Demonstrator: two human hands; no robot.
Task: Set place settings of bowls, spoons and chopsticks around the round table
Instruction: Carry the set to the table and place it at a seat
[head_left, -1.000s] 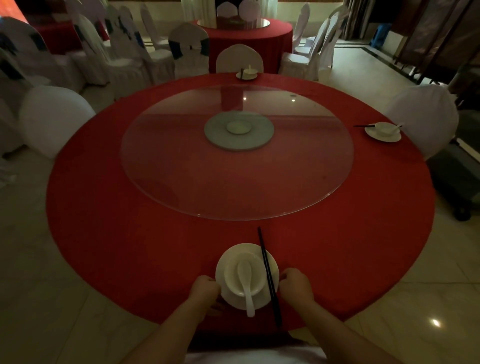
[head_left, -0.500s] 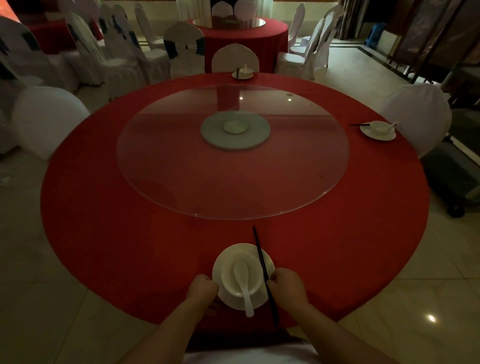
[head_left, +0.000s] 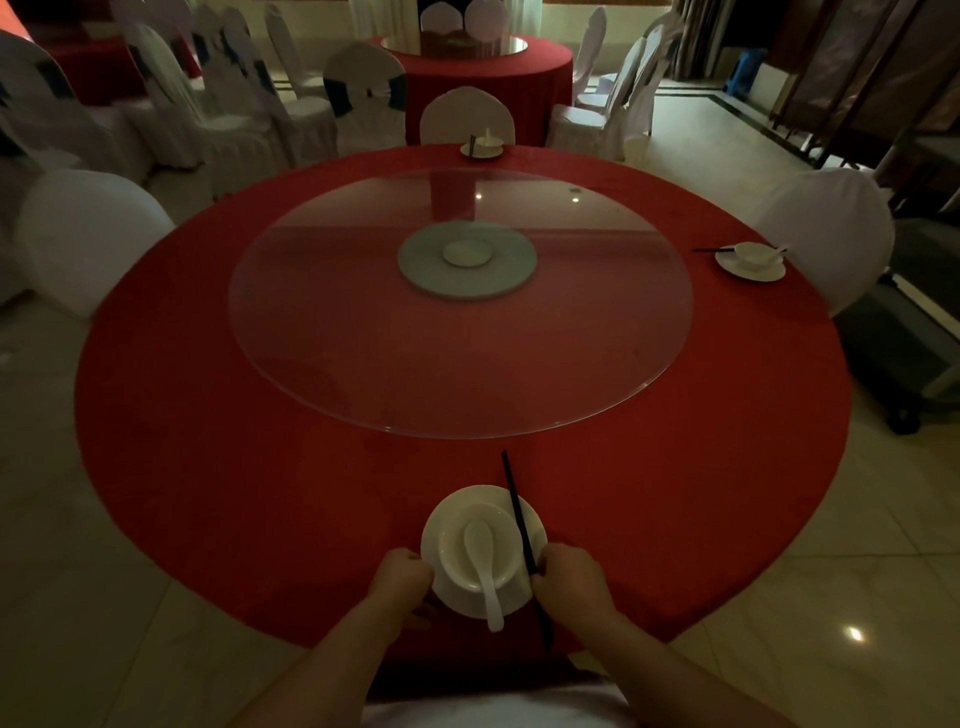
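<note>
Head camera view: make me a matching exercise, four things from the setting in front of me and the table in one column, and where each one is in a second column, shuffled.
Column one:
1 spoon
2 chopsticks
3 left hand
4 turntable

Column two:
A middle of the table
B in the bowl
C gripping the plate at its left rim
D across the plate's right rim, in the right hand

Pairs: 1-B, 2-D, 3-C, 4-A
</note>
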